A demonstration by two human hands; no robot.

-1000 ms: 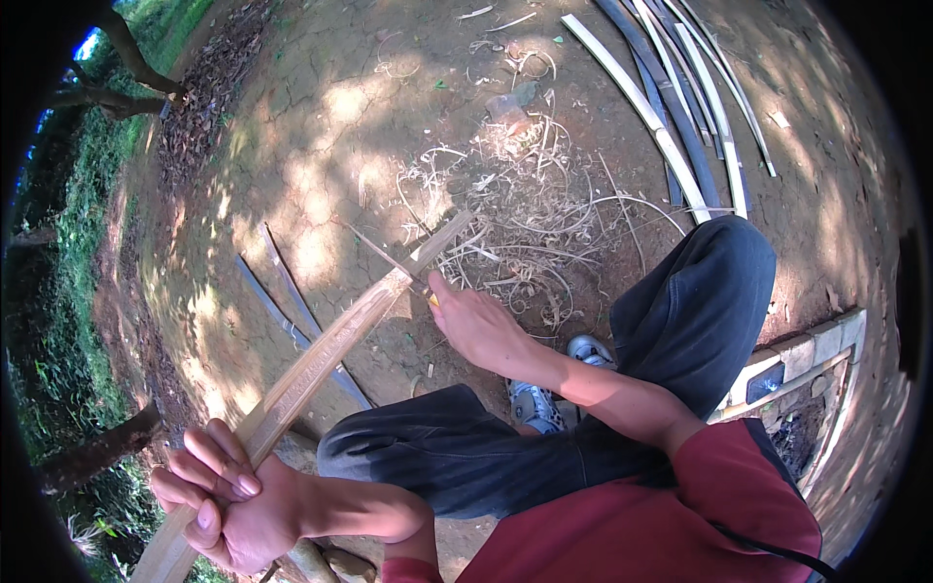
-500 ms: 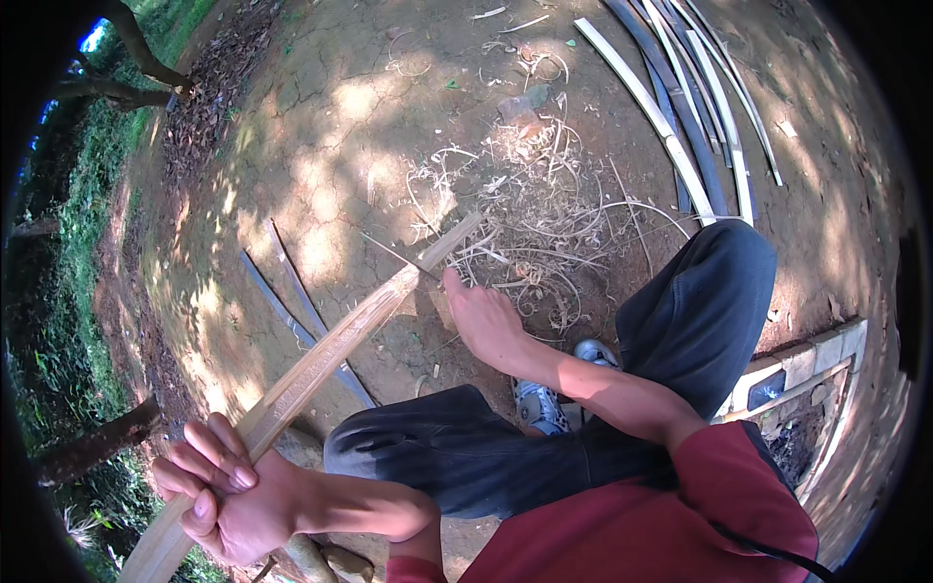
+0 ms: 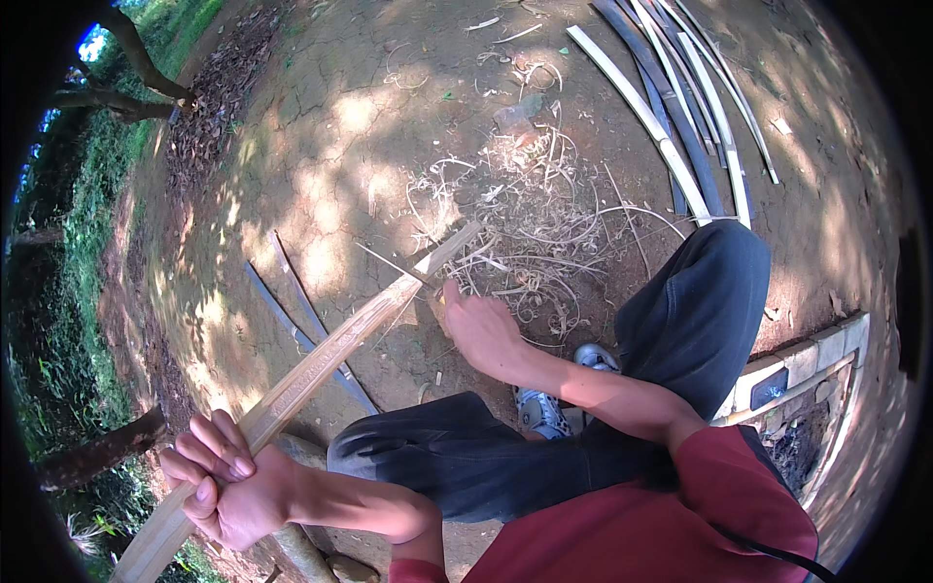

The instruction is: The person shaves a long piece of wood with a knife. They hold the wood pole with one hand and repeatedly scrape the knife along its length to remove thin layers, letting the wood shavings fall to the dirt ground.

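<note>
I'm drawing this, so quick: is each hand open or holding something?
Left hand: closed around the long wooden strip.
Right hand: closed, holding a thin-bladed knife.

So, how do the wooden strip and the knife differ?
The wooden strip is long and broad, while the knife shows a much shorter, narrower blade. The strip is in the left hand; the knife is in the right hand. The strip slants toward the picture's upper right, whereas the blade points upper left, across it. Both are hand-held.
</note>
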